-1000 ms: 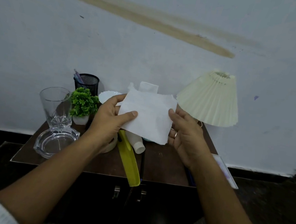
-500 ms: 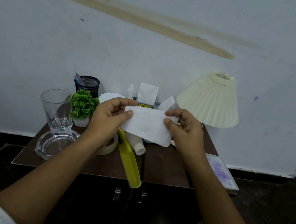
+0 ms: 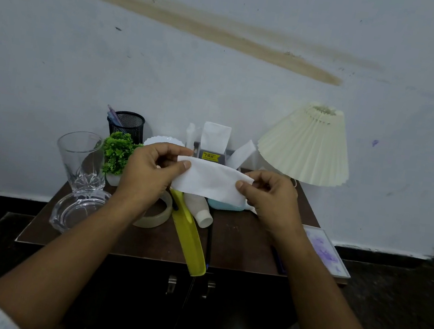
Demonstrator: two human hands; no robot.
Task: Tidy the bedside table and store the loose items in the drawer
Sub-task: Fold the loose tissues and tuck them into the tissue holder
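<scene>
Left hand [image 3: 147, 180] pinches tissue [image 3: 207, 184] left end | right hand [image 3: 272, 199] pinches right end | long axis runs grip to grip | hands equally near

White tissue [image 3: 208, 182], folded into a flat band, pinched at each end above the brown surface [image 3: 242, 239]. Below it, yellow comb [image 3: 189, 243] overhanging the front edge, white bottle [image 3: 199, 209] on its side just beside, clear tape roll [image 3: 158, 216] flat at left.
</scene>
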